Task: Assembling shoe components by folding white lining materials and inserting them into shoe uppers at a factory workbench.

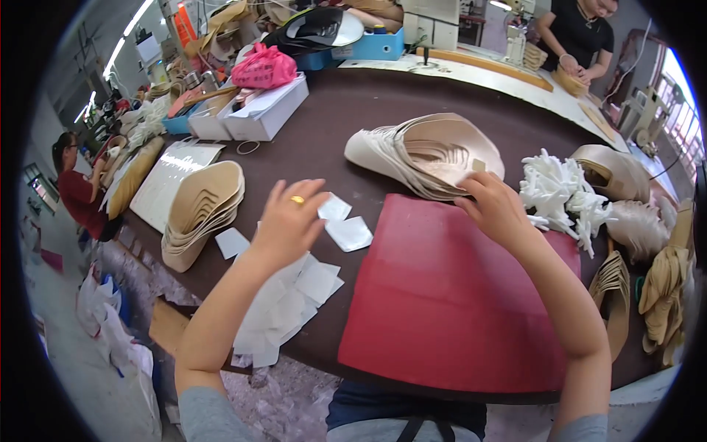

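Observation:
My left hand hovers over the loose white sheet pieces, its fingers stretched out and a ring on one of them. Just beyond its fingertips lie two more white pieces. My right hand is above the far edge of a red mat, thumb and fingers apart. Its fingertips overlap the near right rim of a nested stack of beige shoe uppers; whether they touch it I cannot tell. A second nested stack of beige uppers stands left of my left hand.
White cord-like bundles lie right of the mat, near more beige pieces. A white box with a pink bag stands at the back left. One person works at the far right, another at the left.

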Tool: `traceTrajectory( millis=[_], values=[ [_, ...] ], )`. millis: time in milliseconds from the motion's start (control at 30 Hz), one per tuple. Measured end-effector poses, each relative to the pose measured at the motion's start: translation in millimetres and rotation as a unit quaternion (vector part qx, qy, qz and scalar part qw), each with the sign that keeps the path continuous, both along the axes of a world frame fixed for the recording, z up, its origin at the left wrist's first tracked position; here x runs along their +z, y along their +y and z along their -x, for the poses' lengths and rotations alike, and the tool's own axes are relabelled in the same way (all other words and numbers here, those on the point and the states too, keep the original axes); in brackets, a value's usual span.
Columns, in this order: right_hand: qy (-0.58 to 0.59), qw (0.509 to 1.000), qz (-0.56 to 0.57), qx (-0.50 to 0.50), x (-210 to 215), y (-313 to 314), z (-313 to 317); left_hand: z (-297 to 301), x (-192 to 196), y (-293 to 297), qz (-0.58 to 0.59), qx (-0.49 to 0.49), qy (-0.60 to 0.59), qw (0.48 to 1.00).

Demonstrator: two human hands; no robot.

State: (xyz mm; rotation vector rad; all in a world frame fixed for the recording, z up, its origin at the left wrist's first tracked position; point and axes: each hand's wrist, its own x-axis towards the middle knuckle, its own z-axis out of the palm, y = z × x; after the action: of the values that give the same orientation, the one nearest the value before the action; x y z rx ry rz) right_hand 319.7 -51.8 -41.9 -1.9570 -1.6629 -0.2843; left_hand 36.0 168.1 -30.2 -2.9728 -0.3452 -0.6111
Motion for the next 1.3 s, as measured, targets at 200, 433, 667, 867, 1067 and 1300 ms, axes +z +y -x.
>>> traceTrajectory(
  millis=[200,433,667,867,1067,1300],
  values=[
    [0.178,0.982,0.053,0.027,-27.7,23.0,-79.1,-128.8,-24.9,-29.8,-0.014,-0.142,-0.027,0.989],
    [-0.123,0.926,-0.237,-0.269,44.7,40.8,-109.7,-172.6,-36.9,-22.9,0.033,-0.157,0.065,0.985],
    [-0.156,0.909,-0.265,-0.281,108.3,14.4,-70.5,-130.2,5.2,-24.2,0.415,-0.122,-0.143,0.890],
    [-0.041,0.912,-0.269,-0.306,84.4,26.2,-63.7,-154.5,0.2,-109.2,0.366,-0.227,0.076,0.899],
    [-0.013,0.898,-0.369,-0.241,186.0,-104.4,-96.9,-180.5,48.9,-71.9,0.129,-0.289,-0.199,0.927],
    [0.069,0.980,0.039,-0.181,142.5,-126.4,-3.4,-214.4,-4.7,-3.9,-0.058,-0.346,-0.127,0.928]
  ],
)
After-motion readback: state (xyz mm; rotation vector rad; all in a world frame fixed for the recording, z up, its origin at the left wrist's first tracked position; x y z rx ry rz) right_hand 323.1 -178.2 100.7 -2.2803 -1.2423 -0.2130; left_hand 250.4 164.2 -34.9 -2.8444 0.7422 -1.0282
